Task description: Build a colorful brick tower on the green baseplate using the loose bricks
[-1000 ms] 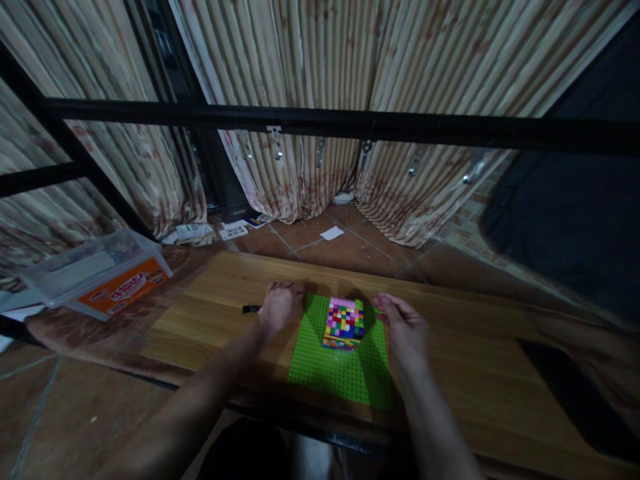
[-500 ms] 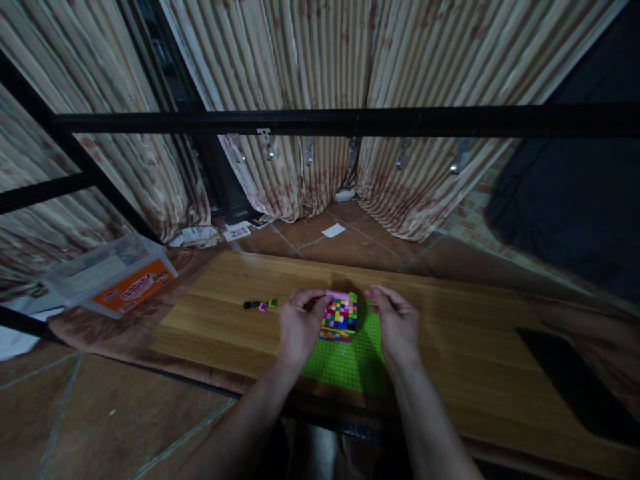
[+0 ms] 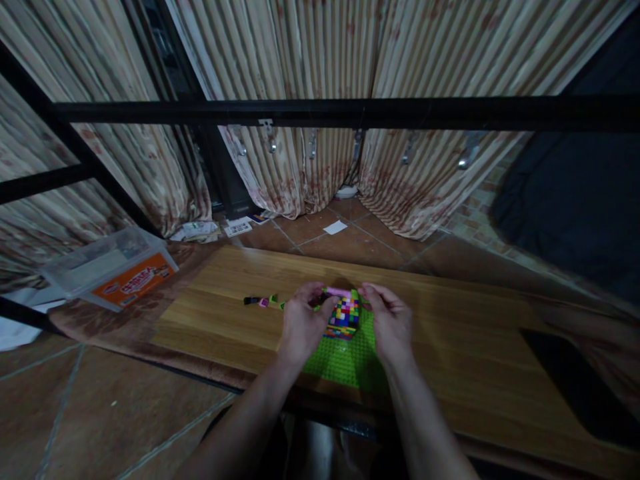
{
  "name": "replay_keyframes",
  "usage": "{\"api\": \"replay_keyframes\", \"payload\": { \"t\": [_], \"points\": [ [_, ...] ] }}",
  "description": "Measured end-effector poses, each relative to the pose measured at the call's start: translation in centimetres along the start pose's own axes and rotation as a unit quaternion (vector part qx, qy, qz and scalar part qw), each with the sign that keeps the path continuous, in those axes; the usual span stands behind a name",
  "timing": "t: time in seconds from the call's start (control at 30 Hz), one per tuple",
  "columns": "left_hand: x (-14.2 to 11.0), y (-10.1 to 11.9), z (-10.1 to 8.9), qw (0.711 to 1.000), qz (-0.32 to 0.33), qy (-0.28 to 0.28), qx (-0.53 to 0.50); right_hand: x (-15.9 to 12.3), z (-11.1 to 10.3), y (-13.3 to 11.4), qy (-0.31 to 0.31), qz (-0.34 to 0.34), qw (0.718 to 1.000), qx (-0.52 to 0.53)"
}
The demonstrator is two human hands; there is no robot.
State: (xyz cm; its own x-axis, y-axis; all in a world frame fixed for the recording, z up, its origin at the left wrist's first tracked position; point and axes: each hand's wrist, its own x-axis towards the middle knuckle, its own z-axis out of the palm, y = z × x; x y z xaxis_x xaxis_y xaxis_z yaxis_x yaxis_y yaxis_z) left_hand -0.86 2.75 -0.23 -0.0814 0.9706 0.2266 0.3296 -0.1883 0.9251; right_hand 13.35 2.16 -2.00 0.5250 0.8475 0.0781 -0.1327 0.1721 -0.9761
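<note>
A block of many-coloured toy bricks (image 3: pixel 345 312), with a pink strip along its far edge, stands on a green studded baseplate (image 3: pixel 337 363). My left hand (image 3: pixel 305 327) is closed on the block's left side, its thumb lying across the near face. At the block's right edge, my right hand (image 3: pixel 393 321) has thumb and index finger pinched together. Whatever sits between those fingertips is too small to make out. Left of my left hand lie several loose bricks (image 3: pixel 263 302), black, pink and green.
Under the baseplate is a wooden tabletop (image 3: pixel 210 313). A clear plastic box (image 3: pixel 133 280) with an orange label stands to the left. On the right lies a flat black object (image 3: pixel 575 383). A black metal bar (image 3: pixel 320 113) with hooks crosses beyond the table, before striped curtains (image 3: pixel 320 53).
My right hand has moved left, up to the block's right edge. My left hand has shifted slightly right, its thumb reaching further over the block. The camera view has shifted a little.
</note>
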Motion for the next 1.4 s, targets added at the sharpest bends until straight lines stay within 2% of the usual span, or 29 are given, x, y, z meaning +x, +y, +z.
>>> {"api": "replay_keyframes", "payload": {
  "t": [0.1, 0.2, 0.3, 0.4, 0.5, 0.77, 0.93, 1.13, 1.4],
  "points": [
    [-0.3, -0.4, -0.4, 1.000, 0.008, -0.023, -0.013, -0.1, -0.1, 0.0, -0.009, -0.031, 0.999, -0.036],
    [-0.5, -0.5, -0.8, 0.999, 0.016, -0.038, -0.012, -0.5, 0.0, -0.5, -0.038, -0.102, 0.989, -0.103],
    [-0.6, -0.2, -1.2, 0.999, 0.025, -0.046, -0.014, -1.2, 0.3, -1.3, -0.087, -0.198, 0.960, -0.181],
    [-0.5, -0.2, -1.2, 0.998, 0.030, -0.043, -0.020, -1.7, 0.8, -1.7, -0.127, -0.250, 0.930, -0.235],
    [-0.4, -0.5, -1.0, 0.999, 0.025, -0.039, -0.024, -1.9, 1.0, -1.6, -0.140, -0.258, 0.917, -0.272],
    [0.0, -1.0, -0.5, 0.992, -0.027, -0.043, -0.114, -1.7, 1.3, -1.0, -0.113, -0.252, 0.915, -0.293],
    [-0.3, -0.8, -0.6, 0.993, -0.015, -0.035, -0.114, -1.9, 1.6, -1.1, -0.102, -0.258, 0.910, -0.309],
    [-0.7, -0.9, -0.7, 0.993, -0.011, -0.033, -0.111, -1.9, 1.4, -0.9, -0.130, -0.269, 0.906, -0.300],
    [-0.4, -1.2, -0.6, 0.987, -0.042, -0.053, -0.143, -1.5, 1.1, -0.9, -0.152, -0.263, 0.908, -0.289]
  ]
}}
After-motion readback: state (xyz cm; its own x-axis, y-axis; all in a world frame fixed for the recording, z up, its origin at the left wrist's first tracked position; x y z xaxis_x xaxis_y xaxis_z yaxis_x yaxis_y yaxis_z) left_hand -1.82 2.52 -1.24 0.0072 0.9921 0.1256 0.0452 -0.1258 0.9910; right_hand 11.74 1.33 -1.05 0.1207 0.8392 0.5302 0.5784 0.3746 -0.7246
